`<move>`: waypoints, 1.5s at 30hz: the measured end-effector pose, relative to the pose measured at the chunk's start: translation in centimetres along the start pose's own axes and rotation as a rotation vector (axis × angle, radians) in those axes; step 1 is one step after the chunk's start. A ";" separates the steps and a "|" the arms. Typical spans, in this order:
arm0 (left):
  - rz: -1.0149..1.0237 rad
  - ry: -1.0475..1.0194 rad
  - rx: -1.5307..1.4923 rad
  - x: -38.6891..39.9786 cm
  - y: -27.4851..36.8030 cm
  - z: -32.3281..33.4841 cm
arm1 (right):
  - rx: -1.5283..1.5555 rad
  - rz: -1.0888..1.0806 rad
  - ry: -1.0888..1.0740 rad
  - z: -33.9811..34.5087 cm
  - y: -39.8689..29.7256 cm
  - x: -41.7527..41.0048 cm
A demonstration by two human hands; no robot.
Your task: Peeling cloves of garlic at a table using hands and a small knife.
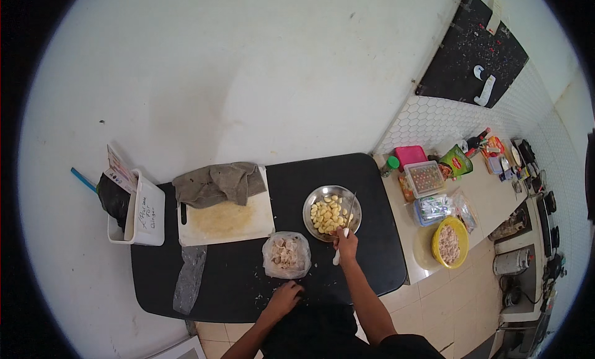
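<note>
My right hand (347, 247) grips the white handle of a knife (351, 212) at the near rim of a round steel bowl (308, 226). The blade points away from me, over the bowl's right side. Many peeled garlic cloves (327, 214) lie in the bowl. My left hand (284, 297) rests near the table's front edge with loosely bent fingers, and nothing shows in it. Just beyond it sits a clear plastic bag (304, 261) with its mouth spread, holding papery garlic skins (285, 252). Small skin scraps lie around the left hand.
A stained white cutting board (223, 224) carries a crumpled grey cloth (218, 184). Left of it are a white bin (151, 215) and a plastic sheet (189, 277). The right counter (395, 210) holds a yellow bowl of pale food (449, 245), food containers and packets.
</note>
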State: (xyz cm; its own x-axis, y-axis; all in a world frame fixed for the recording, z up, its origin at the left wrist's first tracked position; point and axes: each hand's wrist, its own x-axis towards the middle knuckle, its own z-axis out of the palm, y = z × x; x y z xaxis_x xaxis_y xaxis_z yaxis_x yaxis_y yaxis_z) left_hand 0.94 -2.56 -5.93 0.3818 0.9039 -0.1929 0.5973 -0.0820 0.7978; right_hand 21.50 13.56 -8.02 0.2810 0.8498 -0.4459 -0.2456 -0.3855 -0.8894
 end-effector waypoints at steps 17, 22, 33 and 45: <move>-0.155 0.653 -1.525 0.9 4.5 -4.2 | -0.113 0.101 -0.653 2.7 -4.1 -12.1; -0.065 0.707 -1.673 0.5 6.5 -6.3 | -0.287 -0.061 -0.803 3.7 -6.9 -15.5; -0.057 0.769 -1.434 -0.9 8.7 -8.0 | -0.454 -0.155 -0.904 4.5 -10.5 -17.6; -0.175 0.683 -1.381 -1.6 9.7 -9.3 | -0.315 -0.060 -0.947 3.9 -10.6 -17.8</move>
State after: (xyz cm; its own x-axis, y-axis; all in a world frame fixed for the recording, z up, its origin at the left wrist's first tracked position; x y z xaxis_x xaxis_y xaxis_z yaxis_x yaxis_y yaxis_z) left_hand -0.38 -0.87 7.40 -0.2337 0.9050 -0.3554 -0.6408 0.1315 0.7564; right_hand 15.46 3.88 9.72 -0.6042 0.7542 -0.2570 0.0402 -0.2933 -0.9552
